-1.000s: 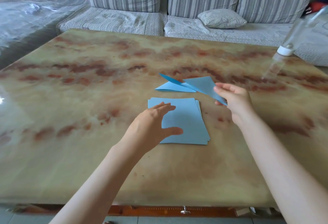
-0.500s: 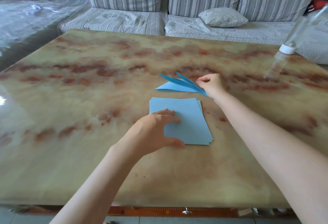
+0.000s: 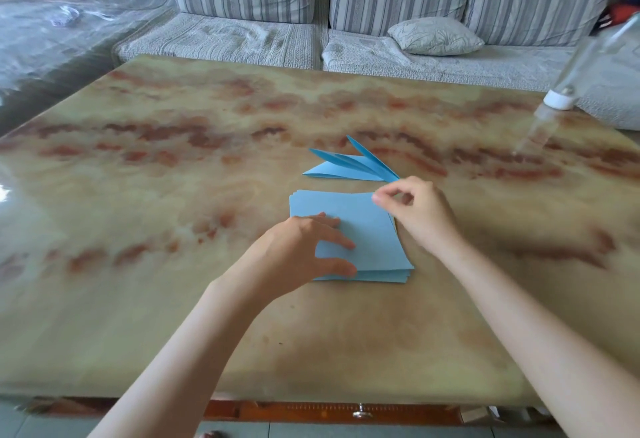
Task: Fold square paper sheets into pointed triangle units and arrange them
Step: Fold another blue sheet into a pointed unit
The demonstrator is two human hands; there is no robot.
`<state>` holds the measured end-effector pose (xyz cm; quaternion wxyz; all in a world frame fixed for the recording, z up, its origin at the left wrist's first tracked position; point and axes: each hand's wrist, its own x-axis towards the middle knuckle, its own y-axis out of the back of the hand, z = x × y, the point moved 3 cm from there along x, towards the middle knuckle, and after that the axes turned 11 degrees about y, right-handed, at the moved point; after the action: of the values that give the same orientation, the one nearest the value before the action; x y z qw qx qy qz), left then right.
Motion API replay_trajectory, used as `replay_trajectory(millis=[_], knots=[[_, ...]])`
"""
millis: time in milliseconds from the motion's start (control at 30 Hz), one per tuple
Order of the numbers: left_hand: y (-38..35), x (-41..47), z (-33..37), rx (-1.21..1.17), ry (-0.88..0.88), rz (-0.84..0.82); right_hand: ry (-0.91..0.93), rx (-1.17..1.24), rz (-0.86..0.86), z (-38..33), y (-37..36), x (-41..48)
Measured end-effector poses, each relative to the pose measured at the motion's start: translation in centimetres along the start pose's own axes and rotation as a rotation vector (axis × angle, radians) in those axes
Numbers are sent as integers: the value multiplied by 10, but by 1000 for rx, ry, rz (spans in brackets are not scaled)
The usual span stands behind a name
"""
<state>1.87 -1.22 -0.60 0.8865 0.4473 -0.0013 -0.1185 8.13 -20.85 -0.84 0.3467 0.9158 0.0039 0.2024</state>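
Hiding stack (image 3: 367, 227) corner: right hand (image 3: 420, 217)

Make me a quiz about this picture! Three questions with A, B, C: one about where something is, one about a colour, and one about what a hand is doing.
1. Where are the folded pieces?
A) on the floor
B) just beyond the stack
C) in a box

2. What colour is the stack?
A) blue
B) red
C) yellow

3. What is the left hand doing?
A) holding a cup
B) waving in the air
C) resting on the stack

Answers:
1 B: the folded pieces lie just past the stack's far edge.
2 A: every sheet that shows is blue.
3 C: the left hand's fingers and thumb lie spread on the top sheet.
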Motion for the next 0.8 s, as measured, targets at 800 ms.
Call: replay_trajectory(millis=[800], knots=[[35, -7, -21, -573, 437, 289, 55, 393, 7, -20, 10, -46]])
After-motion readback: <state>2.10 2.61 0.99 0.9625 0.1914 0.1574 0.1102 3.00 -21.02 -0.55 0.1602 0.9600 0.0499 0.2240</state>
